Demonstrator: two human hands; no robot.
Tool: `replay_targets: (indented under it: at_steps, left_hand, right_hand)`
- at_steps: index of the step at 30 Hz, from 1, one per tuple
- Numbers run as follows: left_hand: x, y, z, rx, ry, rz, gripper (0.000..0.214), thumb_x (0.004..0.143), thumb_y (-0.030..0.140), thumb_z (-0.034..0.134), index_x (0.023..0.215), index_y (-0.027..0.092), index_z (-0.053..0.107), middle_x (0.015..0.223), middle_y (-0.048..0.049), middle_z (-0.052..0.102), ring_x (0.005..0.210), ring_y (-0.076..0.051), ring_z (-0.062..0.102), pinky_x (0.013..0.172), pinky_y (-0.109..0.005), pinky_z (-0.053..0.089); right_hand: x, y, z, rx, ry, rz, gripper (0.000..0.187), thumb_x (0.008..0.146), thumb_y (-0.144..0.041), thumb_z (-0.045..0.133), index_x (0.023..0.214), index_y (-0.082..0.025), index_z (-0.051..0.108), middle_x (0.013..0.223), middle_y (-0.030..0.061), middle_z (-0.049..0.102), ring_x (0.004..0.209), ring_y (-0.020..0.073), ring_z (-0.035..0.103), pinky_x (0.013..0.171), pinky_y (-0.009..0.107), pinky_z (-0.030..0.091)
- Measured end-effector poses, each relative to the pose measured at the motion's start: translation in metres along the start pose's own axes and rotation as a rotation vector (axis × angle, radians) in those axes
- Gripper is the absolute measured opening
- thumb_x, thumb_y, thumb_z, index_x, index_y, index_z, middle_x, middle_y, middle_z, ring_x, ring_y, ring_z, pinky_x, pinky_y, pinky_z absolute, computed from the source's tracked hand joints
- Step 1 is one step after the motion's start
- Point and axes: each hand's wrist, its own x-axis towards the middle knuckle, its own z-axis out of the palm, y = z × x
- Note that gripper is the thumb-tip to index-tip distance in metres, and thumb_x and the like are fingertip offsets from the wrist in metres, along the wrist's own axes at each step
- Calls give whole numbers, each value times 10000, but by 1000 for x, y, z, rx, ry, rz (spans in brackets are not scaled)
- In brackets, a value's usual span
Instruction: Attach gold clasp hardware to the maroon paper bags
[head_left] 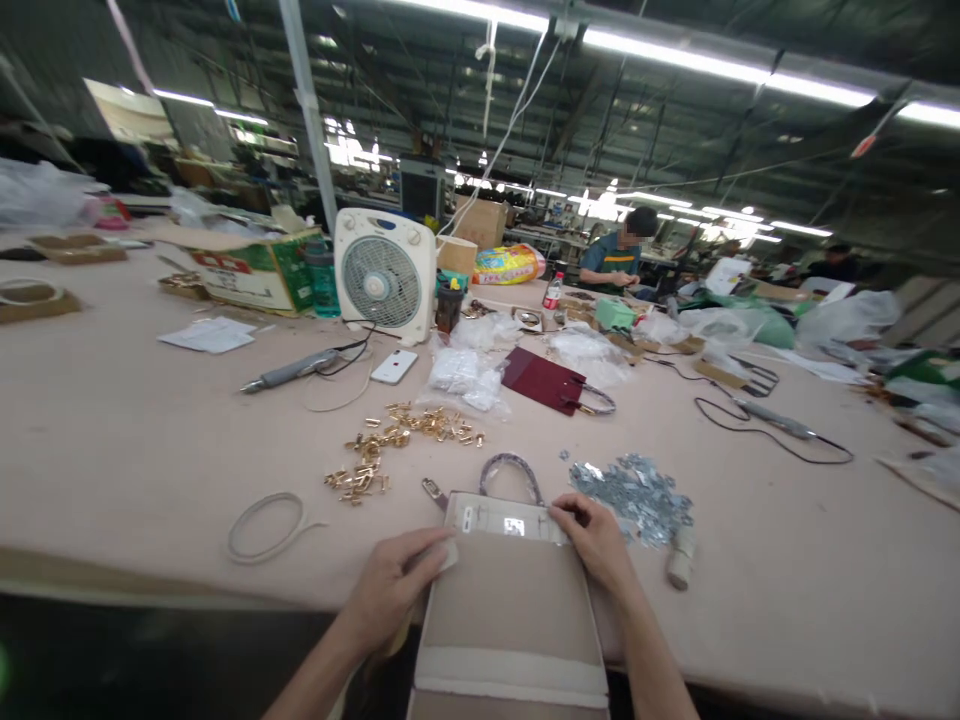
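Note:
An unfinished handbag [514,600] lies with its beige inner side up at the table's front edge, its lower part reaching over the edge. A plastic-wrapped handle [510,462] arches from its top, and shiny metal plates [514,526] sit along the top strip. A short strap with a gold buckle [433,490] sticks out at the top left. My left hand [397,580] is closed at the bag's left edge, a small pale piece [450,556] between thumb and fingers. My right hand [594,540] pinches the bag's top right corner.
Gold fittings [367,465] lie in a loose pile beyond the bag; silver metal plates [637,495] are heaped at right beside a beige roll [682,558]. Farther back are a fan [382,275], a phone [394,366], electric screwdrivers [292,372], a burgundy bag [544,380] and a seated person [615,260].

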Motion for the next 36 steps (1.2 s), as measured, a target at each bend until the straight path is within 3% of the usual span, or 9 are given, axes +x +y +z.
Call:
replay_targets:
  at_steps: [4, 6, 8, 14, 17, 20, 23, 30, 36]
  left_hand:
    - [-8, 1, -4, 1, -11, 24, 624, 927, 361, 585, 1521, 181, 525, 831, 7, 686, 761, -171, 602, 779, -286, 489]
    - [-11, 1, -6, 9, -19, 38, 657, 915, 298, 567, 1552, 170, 474, 816, 22, 638, 727, -148, 550, 740, -263, 443]
    - [-13, 1, -6, 26, -30, 51, 665, 904, 250, 548, 1560, 175, 460, 824, 25, 622, 723, -142, 530, 721, -256, 414]
    - [-16, 1, -5, 44, -60, 41, 660, 894, 210, 497, 1552, 184, 464, 874, -5, 689, 774, -180, 603, 745, -282, 446]
    - [-16, 2, -6, 32, -61, 60, 654, 888, 208, 499, 1542, 185, 482, 1041, -55, 753, 937, -229, 673, 890, -333, 497]
    - [-18, 3, -7, 27, -65, 92, 626, 894, 207, 500, 1519, 175, 509, 1250, -96, 741, 1147, -263, 669, 1054, -369, 466]
    - [-20, 4, -7, 70, -75, 101, 608, 895, 183, 489, 1503, 175, 520, 1239, -93, 751, 1160, -259, 677, 1071, -365, 461]
    - [-22, 9, -7, 170, -69, 93, 484, 916, 181, 515, 1393, 187, 598, 1011, -53, 779, 889, -210, 702, 866, -289, 505]
    - [-23, 10, -10, 58, -104, 58, 307, 963, 252, 524, 1173, 178, 735, 747, -3, 716, 639, -146, 628, 685, -240, 488]
  right_hand:
    - [-7, 2, 13, -58, 194, -30, 438, 848, -598, 668, 1020, -205, 760, 1048, 99, 768, 939, 293, 697, 899, 437, 519]
    - [-11, -9, 20, -123, 384, -101, 501, 835, -615, 689, 1120, -207, 746, 1182, 118, 738, 980, 301, 695, 947, 468, 520]
    - [-19, -32, 29, -102, 454, -171, 479, 867, -589, 690, 1166, -218, 728, 1199, 113, 726, 976, 283, 700, 949, 459, 538]
    - [-46, -106, 80, 67, -104, -441, 254, 972, -399, 654, 1168, -267, 746, 1160, 94, 746, 1044, 263, 707, 936, 405, 585]
    - [-49, -116, 104, 36, -233, -485, 250, 989, -351, 631, 1205, -282, 735, 1181, 94, 746, 1113, 278, 690, 983, 430, 572]
    - [-50, -112, 116, 8, -279, -469, 222, 1008, -317, 596, 1177, -290, 736, 1151, 79, 751, 1080, 269, 699, 984, 424, 560]
    - [-51, -108, 119, -4, -285, -465, 185, 1013, -287, 580, 1099, -290, 743, 1077, 59, 755, 1016, 255, 703, 937, 397, 551]
    - [-57, -96, 126, 10, -231, -473, 149, 1029, -267, 537, 963, -261, 670, 958, 51, 702, 937, 240, 663, 851, 357, 512]
    - [-60, -86, 130, 21, -214, -507, 160, 1053, -267, 495, 997, -260, 645, 958, 64, 674, 941, 239, 642, 849, 362, 515]
